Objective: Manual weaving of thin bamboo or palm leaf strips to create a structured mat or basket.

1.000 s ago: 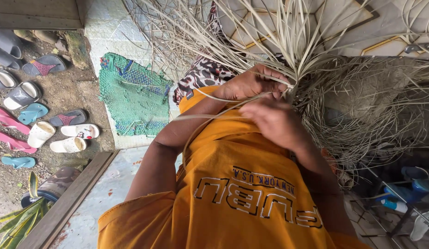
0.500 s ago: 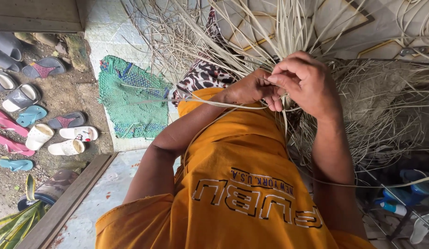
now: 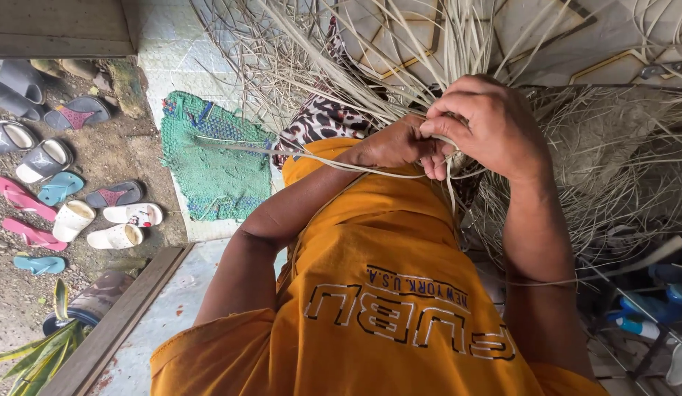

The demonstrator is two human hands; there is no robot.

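Both my hands meet over a bundle of thin pale reed strips (image 3: 400,66) that fans out away from me. My left hand (image 3: 389,144) pinches the strips where they gather. Over the same spot, my right hand (image 3: 488,125) is closed with its fingertips on a strip (image 3: 341,165) that loops back across my orange shirt (image 3: 385,293). The left hand's fingertips are partly hidden behind the right hand. A leopard-print cloth (image 3: 319,121) shows just beyond my left wrist.
A heap of loose reed fibre (image 3: 612,154) lies to the right. A green woven mat (image 3: 209,161) lies on the floor to the left, with several sandals (image 3: 70,198) on the dirt past it. A wooden beam (image 3: 121,315), plant leaves (image 3: 33,352) and blue objects (image 3: 656,301) fill the lower corners.
My right hand has risen from below the left hand to cover the gathered strips, drawing a strip with it. The left hand has stayed nearly in place.
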